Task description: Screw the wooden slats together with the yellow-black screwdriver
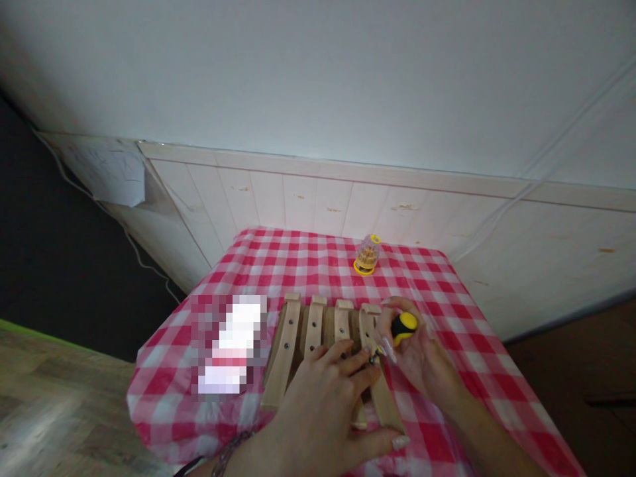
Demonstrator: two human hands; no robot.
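A wooden rack (289, 331) of several curved slats, dotted with dark screws, lies on the table in front of me. My left hand (332, 391) rests across its slats with the fingers stretched out, the fingertips close to a screw on the rightmost slat (386, 397). In my right hand (410, 354) is a screwdriver (406, 323) with a yellow and black handle. It is tilted, its tip pointing down-left at that slat beside my left fingertips. Whether the tip sits in the screw head I cannot tell. My left hand covers the middle of the rack.
A clear and yellow bit case (368, 255) stands towards the back of the table. Left of the rack lies a blurred-out flat object (233, 344). The red and white checked tablecloth (308, 258) reaches the panelled wall (298, 199). A cable (134, 245) hangs at the left.
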